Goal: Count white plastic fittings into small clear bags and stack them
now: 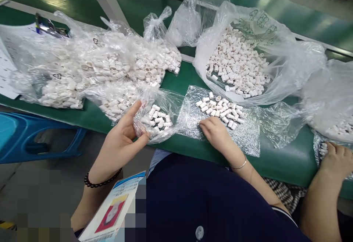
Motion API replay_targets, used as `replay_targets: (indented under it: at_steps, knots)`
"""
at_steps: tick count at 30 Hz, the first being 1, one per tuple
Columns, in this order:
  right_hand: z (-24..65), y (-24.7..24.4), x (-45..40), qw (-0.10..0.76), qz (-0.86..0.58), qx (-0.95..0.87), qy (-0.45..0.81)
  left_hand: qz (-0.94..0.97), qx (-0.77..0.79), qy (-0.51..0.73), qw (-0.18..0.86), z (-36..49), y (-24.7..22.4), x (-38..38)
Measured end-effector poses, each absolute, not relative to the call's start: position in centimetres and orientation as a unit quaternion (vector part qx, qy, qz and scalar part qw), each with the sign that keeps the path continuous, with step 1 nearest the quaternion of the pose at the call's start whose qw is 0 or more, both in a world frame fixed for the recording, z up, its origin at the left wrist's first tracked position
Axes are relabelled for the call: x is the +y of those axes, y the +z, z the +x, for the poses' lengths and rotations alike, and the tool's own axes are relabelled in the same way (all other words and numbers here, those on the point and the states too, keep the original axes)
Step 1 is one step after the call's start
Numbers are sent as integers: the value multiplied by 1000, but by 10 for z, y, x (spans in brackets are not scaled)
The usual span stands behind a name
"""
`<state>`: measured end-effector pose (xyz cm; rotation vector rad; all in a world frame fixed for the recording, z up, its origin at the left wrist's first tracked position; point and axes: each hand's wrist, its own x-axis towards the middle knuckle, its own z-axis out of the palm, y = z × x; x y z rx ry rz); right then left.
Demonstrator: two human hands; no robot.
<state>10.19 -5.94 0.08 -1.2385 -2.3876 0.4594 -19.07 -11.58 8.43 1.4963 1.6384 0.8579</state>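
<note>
From the head view, the left hand [121,144] grips a clear bag [171,104] that has white tubes [160,118] inside, its loose edge lying over a shiny sheet [250,139]. The right hand [212,130] is narrow, fingers bunched just beside the loose tubes [220,109] on that sheet; I can't tell if it pinches one. To my mind, keeping the bag's edge low and the fingers light would stop tubes scattering across the table [281,161].

tubes [219,109]: white | sheet [190,128]: silvery | table [292,163]: green | stool [24,139]: blue | shirt [176,194]: navy | bag print [261,20]: green
</note>
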Motion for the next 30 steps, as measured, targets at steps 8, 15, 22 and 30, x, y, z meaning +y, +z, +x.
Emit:
replay_targets:
  at_steps: [8, 15, 22, 30]
  knots:
    - [151, 0, -51, 96, -623, -774, 54, 595, 632, 321, 379, -184, 87, -113]
    - [111, 33, -54, 325, -486, -808, 69, 616, 612, 279, 410, -173, 84, -119]
    - [41, 53, -60, 303, -303, -892, 142, 626, 579, 308, 421, -167, 77, -124]
    - [152, 33, -64, 197, -564, -801, 21, 614, 599, 293, 422, -184, 82, -123]
